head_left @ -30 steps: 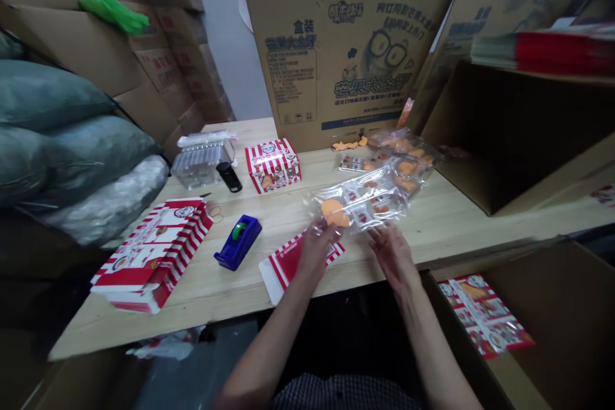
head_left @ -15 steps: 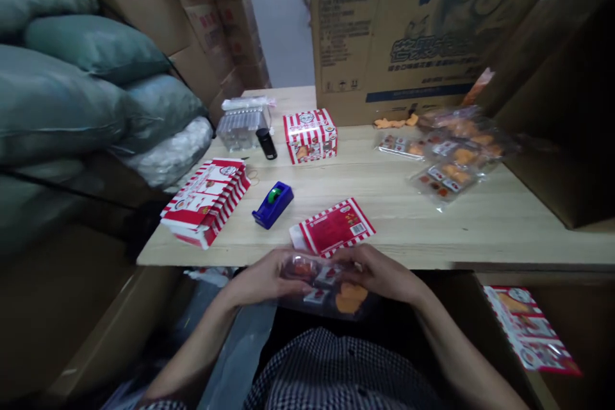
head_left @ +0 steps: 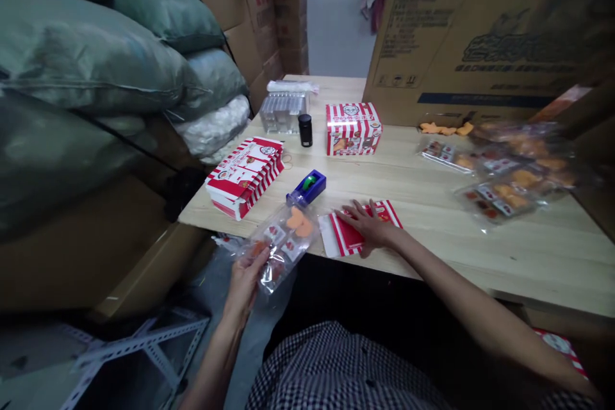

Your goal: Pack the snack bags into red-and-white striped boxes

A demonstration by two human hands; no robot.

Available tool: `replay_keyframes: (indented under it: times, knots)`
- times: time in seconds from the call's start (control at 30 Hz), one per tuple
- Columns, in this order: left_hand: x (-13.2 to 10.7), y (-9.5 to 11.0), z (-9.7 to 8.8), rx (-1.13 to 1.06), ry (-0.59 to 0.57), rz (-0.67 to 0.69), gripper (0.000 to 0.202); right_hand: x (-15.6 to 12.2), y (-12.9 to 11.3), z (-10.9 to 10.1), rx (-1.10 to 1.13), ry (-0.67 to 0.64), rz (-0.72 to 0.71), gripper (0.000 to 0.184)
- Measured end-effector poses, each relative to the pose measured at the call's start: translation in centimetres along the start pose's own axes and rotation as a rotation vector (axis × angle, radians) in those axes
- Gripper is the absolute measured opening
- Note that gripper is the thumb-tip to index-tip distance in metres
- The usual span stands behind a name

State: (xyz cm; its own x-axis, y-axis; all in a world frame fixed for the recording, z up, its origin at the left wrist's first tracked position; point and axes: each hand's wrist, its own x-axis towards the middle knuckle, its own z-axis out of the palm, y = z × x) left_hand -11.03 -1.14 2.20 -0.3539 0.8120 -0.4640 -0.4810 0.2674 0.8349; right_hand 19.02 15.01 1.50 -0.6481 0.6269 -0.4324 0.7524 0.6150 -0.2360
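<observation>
Left hand [head_left: 248, 274] is pinching a clear plastic packet [head_left: 284, 245] over the bench's [head_left: 413, 182] near edge; right hand [head_left: 369, 225], fingers spread, is resting on a flattened striped carton [head_left: 344, 239]. Beyond a blue tape dispenser [head_left: 310, 188], a striped box [head_left: 353, 129] and brown carton [head_left: 432, 32] are showing partly blurred Chinese characters.

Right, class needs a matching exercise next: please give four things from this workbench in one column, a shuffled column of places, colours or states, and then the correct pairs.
Things
1. tape dispenser
2. clear packet
3. flat striped carton
4. small cylinder

Descriptions
A. lying beneath the right hand
B. black, standing upright
C. held in the left hand
D. blue, with a green roll

Pairs: 1-D, 2-C, 3-A, 4-B
</observation>
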Motion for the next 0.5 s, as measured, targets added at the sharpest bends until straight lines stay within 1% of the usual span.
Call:
replay_keyframes:
  times: [0.03,0.1,0.13,0.2,0.3,0.37,0.5]
  knots:
    - [0.2,-0.7,0.3,-0.006,-0.010,-0.012,0.044,0.2,0.1,0.6,0.031,0.017,-0.005,0.137]
    - [0.6,-1.7,0.5,0.014,-0.059,-0.080,0.042,0.1,0.5,1.6,0.100,0.097,-0.018,0.136]
    - [0.8,-2.1,0.5,0.038,-0.098,-0.124,0.041,-0.2,0.7,2.2,0.124,0.140,-0.025,0.136]
    - [1.4,-2.2,0.3,0.116,-0.215,-0.199,0.037,-0.9,0.8,3.1,0.145,0.214,-0.033,0.137]
    - [2.8,-1.4,0.0,0.274,-0.381,-0.237,0.028,-1.9,0.6,4.2,0.168,0.265,-0.045,0.139]
    - [3.9,-0.3,0.2,0.347,-0.452,-0.260,0.025,-2.3,0.3,4.5,0.185,0.267,-0.060,0.139]
    - [5.6,1.8,1.8,0.419,-0.582,-0.314,0.024,-2.7,0.0,4.6,0.199,0.269,-0.089,0.138]
